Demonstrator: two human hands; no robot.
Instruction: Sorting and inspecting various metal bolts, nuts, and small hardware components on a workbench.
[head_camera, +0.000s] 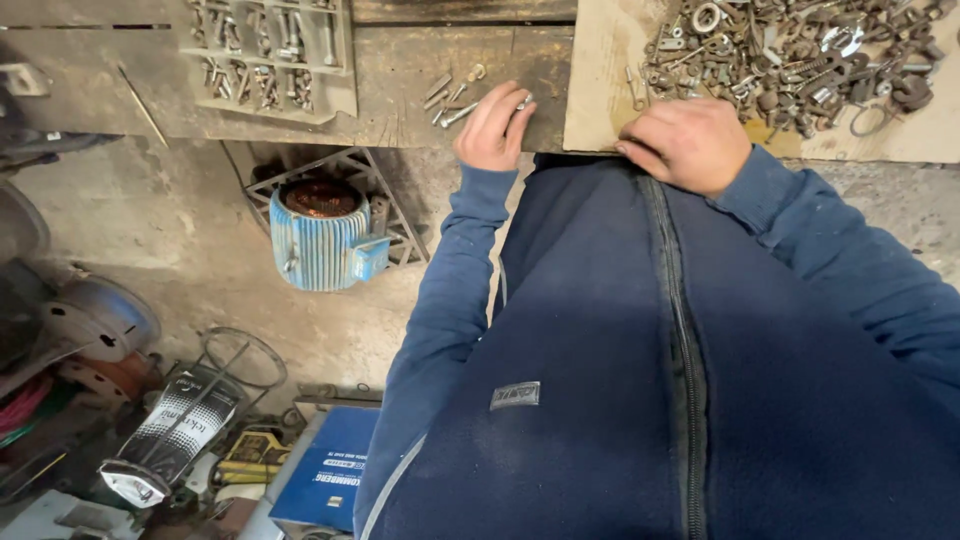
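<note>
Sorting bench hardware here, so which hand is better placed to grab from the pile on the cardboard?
Probably the right hand: it rests on the cardboard edge, right beside the heap of metal parts. The left hand sits farther off, at the few loose bolts on the wooden bench.

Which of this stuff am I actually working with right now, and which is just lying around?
In hand:
- left hand, on the small row of bolts
- right hand, at the edge of the cardboard sheet
- heap of mixed nuts and bolts on that sheet
- grey sorting tray

Lying about:
- blue electric motor
- blue box
- wire-guarded lamp
</note>
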